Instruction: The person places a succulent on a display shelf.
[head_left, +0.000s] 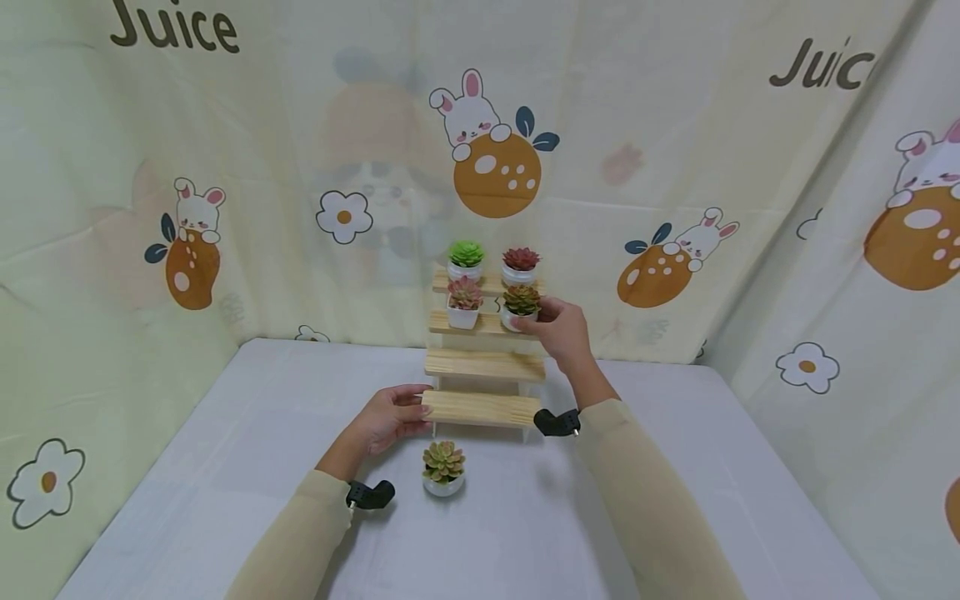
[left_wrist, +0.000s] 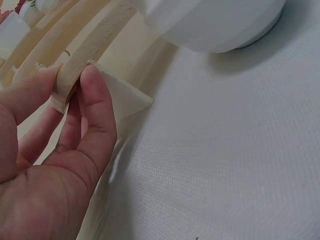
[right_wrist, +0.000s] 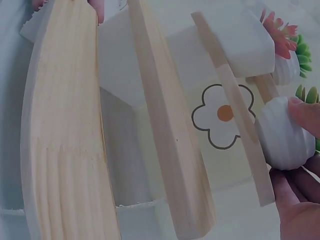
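Note:
My right hand (head_left: 564, 332) grips the white pot of a dark green-brown succulent (head_left: 521, 302) at the right end of the second shelf from the top. In the right wrist view, thumb and fingers hold that ribbed pot (right_wrist: 285, 134) from the side. My left hand (head_left: 390, 418) pinches the left end of the lowest plank of a stepped wooden stand (head_left: 483, 408); the left wrist view shows thumb and fingers on the plank's end (left_wrist: 75, 75). A pink succulent (head_left: 464, 302) stands beside the held one. On the top shelf are a bright green succulent (head_left: 466, 260) and a dark red succulent (head_left: 521, 263).
Another green succulent in a round white pot (head_left: 443, 468) stands on the white-covered table (head_left: 495, 542), in front of the stand. Behind hangs a cream curtain (head_left: 285, 275) printed with rabbits, fruit and flowers; it also runs along both sides.

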